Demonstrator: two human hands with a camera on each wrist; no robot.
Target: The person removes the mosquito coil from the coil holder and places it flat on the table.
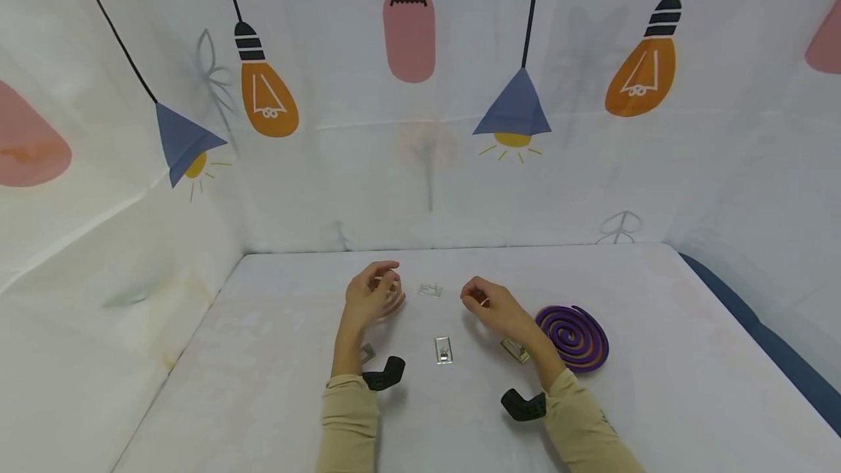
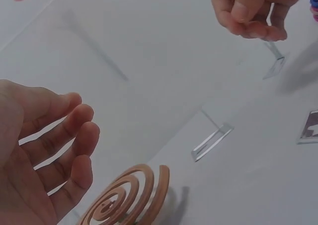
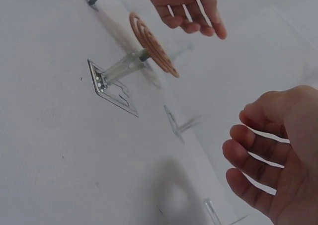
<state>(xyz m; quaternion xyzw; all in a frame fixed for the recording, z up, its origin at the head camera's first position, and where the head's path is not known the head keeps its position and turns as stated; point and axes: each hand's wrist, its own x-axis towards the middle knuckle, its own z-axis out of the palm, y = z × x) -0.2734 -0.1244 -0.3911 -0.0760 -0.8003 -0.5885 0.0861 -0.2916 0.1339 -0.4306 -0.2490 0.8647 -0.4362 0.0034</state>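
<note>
My left hand [image 1: 373,294] hovers with loosely curled fingers and nothing in them, beside a brown mosquito coil [image 2: 161,185], which is mostly hidden in the head view. The right wrist view shows this coil [image 3: 154,46] tilted behind the upright prong of a metal coil stand [image 3: 117,93]; whether they touch I cannot tell. My right hand [image 1: 497,305], fingers also bent and empty, is raised over the table between the stands and a purple coil stack [image 1: 571,338]. One small metal stand [image 1: 443,350] lies between the forearms, another [image 1: 430,290] farther back between the hands.
A gold-coloured stand [image 1: 515,350] lies partly under my right forearm, and a further metal piece [image 1: 368,352] shows by my left wrist. Black wrist mounts [image 1: 384,374] stick out inward. White cloth printed with lamps [image 1: 407,28] encloses the table [image 1: 263,385].
</note>
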